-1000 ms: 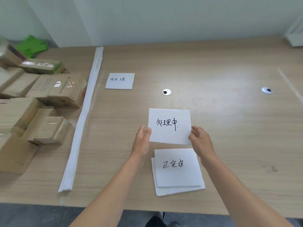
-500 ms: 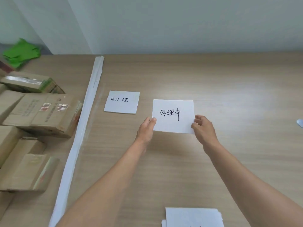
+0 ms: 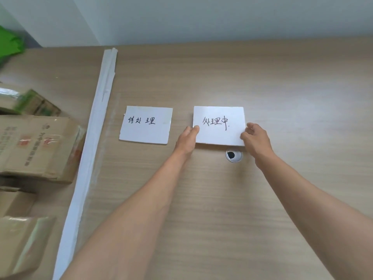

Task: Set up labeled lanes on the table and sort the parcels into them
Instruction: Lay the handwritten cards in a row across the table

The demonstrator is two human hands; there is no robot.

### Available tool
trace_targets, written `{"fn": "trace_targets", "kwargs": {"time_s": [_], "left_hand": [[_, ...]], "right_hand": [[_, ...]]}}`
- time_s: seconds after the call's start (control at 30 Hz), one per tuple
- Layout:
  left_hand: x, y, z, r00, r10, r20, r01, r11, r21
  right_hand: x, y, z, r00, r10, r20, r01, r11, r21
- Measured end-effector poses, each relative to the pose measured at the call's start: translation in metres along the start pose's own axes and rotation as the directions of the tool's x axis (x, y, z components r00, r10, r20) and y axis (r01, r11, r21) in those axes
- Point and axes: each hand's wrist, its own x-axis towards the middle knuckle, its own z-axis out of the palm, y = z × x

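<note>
White card point(image 3: 219, 126), edges pinched: left hand point(image 3: 186, 140), right hand point(image 3: 256, 139).

Mid-frame, your left card point(image 3: 145, 125) carries handwritten black characters reading 待处理. Just to its right, your right card point(image 3: 219, 125) reads 处理中, followed by a dot. On the box point(image 3: 40, 146) at the left edge, the red and dark print is too blurred for you to read.

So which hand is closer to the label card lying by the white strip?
Left. The left hand sits just right of the label card, gripping the second card's left edge; the right hand is farther right, pinching the second card's right edge.
</note>
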Motion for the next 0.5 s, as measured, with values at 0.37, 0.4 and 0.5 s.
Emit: {"fn": "trace_targets", "kwargs": {"time_s": [0.37, 0.4, 0.5], "left_hand": [[0.013, -0.019, 0.009, 1.0, 0.002, -0.013, -0.002, 0.998, 0.064], [0.012, -0.019, 0.009, 1.0, -0.004, -0.025, 0.006, 0.997, 0.077], [0.014, -0.028, 0.009, 0.999, 0.035, 0.018, -0.037, 0.996, 0.08]], "right_hand": [[0.01, 0.015, 0.016, 0.997, 0.003, -0.071, -0.011, 0.994, -0.107], [0.01, 0.016, 0.016, 0.998, 0.001, -0.068, -0.009, 0.994, -0.107], [0.009, 0.019, 0.017, 0.998, -0.017, -0.067, 0.01, 0.994, -0.104]]}}
